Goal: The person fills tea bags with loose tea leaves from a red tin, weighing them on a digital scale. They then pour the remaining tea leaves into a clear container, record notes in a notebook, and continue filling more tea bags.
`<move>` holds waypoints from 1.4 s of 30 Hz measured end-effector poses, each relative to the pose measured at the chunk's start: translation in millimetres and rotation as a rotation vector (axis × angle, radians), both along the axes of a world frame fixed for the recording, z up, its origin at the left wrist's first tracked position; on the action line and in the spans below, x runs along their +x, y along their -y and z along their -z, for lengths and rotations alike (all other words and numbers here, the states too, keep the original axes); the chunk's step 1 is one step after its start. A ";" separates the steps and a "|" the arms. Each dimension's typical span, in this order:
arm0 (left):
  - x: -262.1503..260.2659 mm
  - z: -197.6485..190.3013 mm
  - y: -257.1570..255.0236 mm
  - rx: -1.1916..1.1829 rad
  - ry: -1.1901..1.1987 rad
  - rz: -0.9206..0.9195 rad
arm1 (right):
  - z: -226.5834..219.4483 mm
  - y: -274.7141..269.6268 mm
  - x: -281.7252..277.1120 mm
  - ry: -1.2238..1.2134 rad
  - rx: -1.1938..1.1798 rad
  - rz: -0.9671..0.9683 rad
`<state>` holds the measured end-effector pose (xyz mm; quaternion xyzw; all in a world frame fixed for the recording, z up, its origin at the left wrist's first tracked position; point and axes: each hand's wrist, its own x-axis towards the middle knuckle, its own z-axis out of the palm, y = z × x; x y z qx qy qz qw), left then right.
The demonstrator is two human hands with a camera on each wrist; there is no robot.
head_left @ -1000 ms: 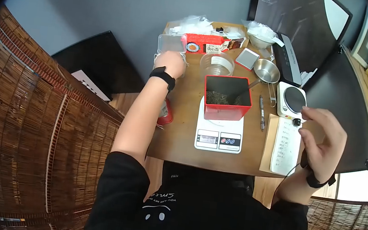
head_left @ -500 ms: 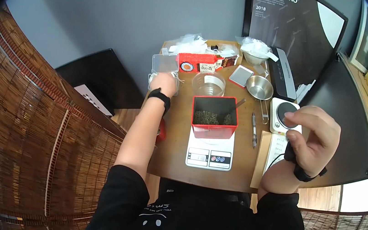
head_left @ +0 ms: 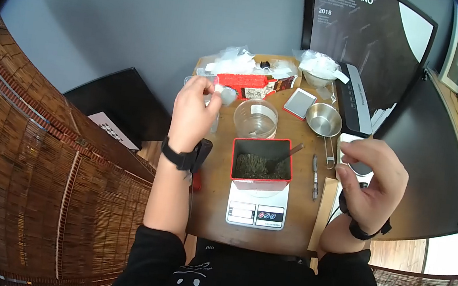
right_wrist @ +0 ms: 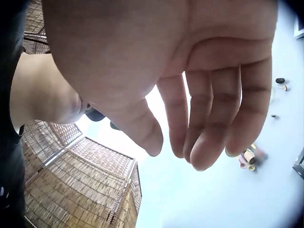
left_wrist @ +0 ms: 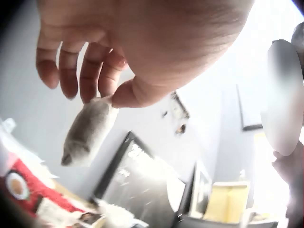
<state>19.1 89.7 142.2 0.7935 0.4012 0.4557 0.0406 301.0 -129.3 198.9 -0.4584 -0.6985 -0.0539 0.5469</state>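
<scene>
My left hand, raised over the left side of the table, pinches a small whitish tea bag by one end between thumb and fingertips. The bag hangs down and looks flat. My right hand hovers at the right above the notebook, fingers loosely bent and nothing held. Between the hands a red square tin stands on a white kitchen scale. Dried dark leaves lie inside the tin, where a spoon leans with its handle over the rim.
Behind the tin sits a clear plastic bowl. To its right are a metal pan, a small flat silver scale and a pen. A red packet lies at the back. The right hand partly covers a hot plate.
My left hand has drawn back from the clear lidded box at the back left and risen, now with a tea bag. My right hand stays nearly still. The head view has shifted.
</scene>
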 end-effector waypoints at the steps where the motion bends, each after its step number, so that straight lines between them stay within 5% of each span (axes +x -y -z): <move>1: 6.0 -15.6 17.6 -0.102 0.067 0.079 | 1.1 -2.9 -5.6 0.017 0.006 0.013; 2: 9.4 -20.6 29.5 -0.112 0.063 0.083 | 2.1 -7.3 -11.3 0.025 0.006 -0.009; 4: 15.1 -26.9 50.3 -0.284 0.251 0.378 | 1.5 -14.9 -22.5 0.080 0.008 -0.006; 7: 22.6 -33.0 71.7 -0.299 0.232 0.703 | 6.4 -25.3 -40.6 0.153 0.001 0.004; 18: 8.6 -30.5 74.5 -0.341 0.070 0.767 | 36.7 -49.3 -62.9 -0.002 -0.263 -0.217; 24: 13.0 -22.2 60.8 -0.136 0.018 0.857 | 33.8 -53.2 -59.2 0.010 -0.297 -0.225; 33: 21.0 -15.0 63.0 -0.222 0.102 0.937 | 33.4 -50.5 -61.7 0.050 -0.377 -0.168; 35: 17.3 -17.4 68.6 -0.565 0.235 1.025 | 32.8 -49.2 -62.9 0.027 -0.211 -0.153; 38: 21.3 -13.5 64.4 -0.451 0.239 1.167 | 34.5 -44.8 -62.9 0.001 -0.175 -0.144; 42: 20.9 -11.4 67.8 -0.437 0.198 1.104 | 34.1 -41.0 -66.8 -0.086 -0.255 -0.181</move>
